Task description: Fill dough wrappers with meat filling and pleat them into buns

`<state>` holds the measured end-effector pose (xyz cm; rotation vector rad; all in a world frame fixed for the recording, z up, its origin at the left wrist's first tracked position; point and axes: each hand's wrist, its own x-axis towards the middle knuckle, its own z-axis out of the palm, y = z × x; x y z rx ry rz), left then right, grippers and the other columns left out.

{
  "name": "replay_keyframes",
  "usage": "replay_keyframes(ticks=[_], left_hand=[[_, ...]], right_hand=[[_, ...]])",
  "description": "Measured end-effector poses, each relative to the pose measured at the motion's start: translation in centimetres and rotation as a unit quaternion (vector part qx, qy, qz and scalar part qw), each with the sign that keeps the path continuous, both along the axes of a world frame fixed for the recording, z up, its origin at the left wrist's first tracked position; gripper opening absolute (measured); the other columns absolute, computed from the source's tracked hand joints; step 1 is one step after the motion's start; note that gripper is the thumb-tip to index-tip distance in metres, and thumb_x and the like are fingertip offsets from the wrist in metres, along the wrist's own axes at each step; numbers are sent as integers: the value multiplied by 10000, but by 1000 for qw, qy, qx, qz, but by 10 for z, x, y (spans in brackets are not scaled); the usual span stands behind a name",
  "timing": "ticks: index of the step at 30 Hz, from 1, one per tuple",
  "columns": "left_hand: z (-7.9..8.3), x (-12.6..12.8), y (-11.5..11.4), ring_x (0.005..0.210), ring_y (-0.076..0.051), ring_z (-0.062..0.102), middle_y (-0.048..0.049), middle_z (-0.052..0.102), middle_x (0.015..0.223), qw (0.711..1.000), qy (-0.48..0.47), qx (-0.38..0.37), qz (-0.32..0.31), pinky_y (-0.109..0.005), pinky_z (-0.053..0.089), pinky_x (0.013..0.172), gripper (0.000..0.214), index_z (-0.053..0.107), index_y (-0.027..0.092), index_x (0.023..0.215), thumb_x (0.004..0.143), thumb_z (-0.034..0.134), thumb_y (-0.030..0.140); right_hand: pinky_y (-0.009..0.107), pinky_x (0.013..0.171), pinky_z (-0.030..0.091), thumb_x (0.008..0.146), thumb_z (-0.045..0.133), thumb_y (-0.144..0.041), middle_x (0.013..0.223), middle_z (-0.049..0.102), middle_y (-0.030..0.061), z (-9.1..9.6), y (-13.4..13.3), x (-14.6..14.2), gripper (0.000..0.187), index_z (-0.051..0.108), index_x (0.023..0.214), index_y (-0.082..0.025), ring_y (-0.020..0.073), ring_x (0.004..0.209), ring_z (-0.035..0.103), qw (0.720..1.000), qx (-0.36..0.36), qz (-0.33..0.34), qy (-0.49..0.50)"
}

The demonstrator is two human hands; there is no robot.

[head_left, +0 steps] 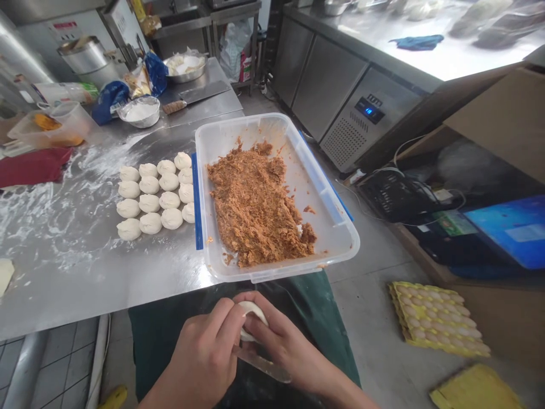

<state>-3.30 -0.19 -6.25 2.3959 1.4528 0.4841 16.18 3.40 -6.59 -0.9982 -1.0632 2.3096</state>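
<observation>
The L hand & R hand are both pinching the dough wrapper betw. them, w/ the filling tub sitting just ahead, slightly R.

Left hand and right hand closed round white dough piece; flat tool just below it. Beyond hands, plastic tub of reddish-brown mixture. Beyond left hand, dough buns in rows. Right of hands, eggs on floor.

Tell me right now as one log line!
left hand: on dough; right hand: on dough; filling: in tub; shaped pieces: on table
</observation>
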Motion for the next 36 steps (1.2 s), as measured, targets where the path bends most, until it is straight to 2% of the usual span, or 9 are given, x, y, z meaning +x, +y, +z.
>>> replay_keyframes(ticks=[3, 5, 8, 12, 16, 21, 25, 30, 36], left_hand=[[1, 1, 1, 763, -185, 682, -77, 671, 1099, 999, 46, 3, -15, -317, 568, 597, 538, 449, 161, 1484, 954, 465, 72], [1, 2, 1, 701, -180, 648, -52, 656, 1018, 998, 53, -2, -16, -323, 539, 567, 458, 529, 176, 1375, 938, 462, 55], [1, 3, 0, 681, -179, 617, -34, 621, 943, 1000, 28, -9, -12, -321, 509, 557, 286, 588, 196, 1174, 944, 475, 69], [-1, 2, -1, 758, -187, 669, -66, 659, 1093, 998, 60, 1, -31, -330, 531, 586, 565, 458, 161, 1471, 920, 459, 35], [1, 1, 1, 676, -189, 619, -22, 619, 941, 999, 38, -26, -17, -346, 519, 563, 294, 598, 209, 1161, 940, 465, 67], [2, 2, 3, 714, -176, 644, -56, 653, 1070, 998, 52, 9, -18, -329, 515, 555, 402, 526, 173, 1369, 979, 465, 94], [2, 2, 1, 646, -180, 593, -24, 611, 921, 1000, 24, -2, -16, -333, 499, 534, 251, 591, 204, 1151, 963, 472, 88], [5, 3, 1, 741, -200, 676, -71, 662, 1090, 997, 64, 3, -36, -341, 560, 573, 592, 483, 150, 1437, 865, 460, -2], [5, 3, 1, 686, -202, 637, -55, 636, 990, 999, 27, 1, -32, -344, 546, 538, 359, 578, 173, 1263, 932, 474, 81]], right_hand=[[360, 878, 479, 1073, 461, -496, 1070, 572, 36, 2, 1, 0, 280, 512, 1133, -228, 193, 955, 528, 994, 98, 16, -44], [373, 908, 477, 1073, 457, -479, 1110, 590, 58, 3, 2, 1, 270, 521, 1124, -221, 216, 1010, 543, 989, 130, 33, -61], [381, 884, 492, 1080, 413, -406, 1102, 607, 64, 4, 4, 1, 237, 513, 1184, -219, 235, 1018, 580, 991, 95, 40, -84], [380, 884, 481, 1025, 526, -369, 1078, 600, 53, 7, 8, 2, 159, 552, 1057, -215, 232, 984, 570, 980, 154, 49, -116], [384, 911, 476, 1049, 493, -406, 1104, 628, 46, 9, 10, 5, 223, 558, 1157, -223, 234, 1018, 584, 989, 108, 56, -85], [381, 925, 483, 1071, 447, -460, 1092, 604, 52, 7, 5, 2, 265, 536, 1138, -219, 232, 1027, 572, 988, 124, 16, -85], [359, 830, 495, 1084, 400, -440, 1059, 596, 49, 7, 5, 1, 290, 479, 1259, -223, 214, 937, 581, 992, 95, 36, -78], [391, 948, 483, 1066, 447, -399, 1159, 598, 82, 5, 7, 1, 209, 532, 1128, -218, 235, 1042, 578, 973, 198, 54, -105], [427, 990, 489, 1036, 518, -422, 1226, 618, 108, 8, 10, 2, 283, 571, 1214, -209, 264, 1079, 604, 971, 193, 72, -119]])
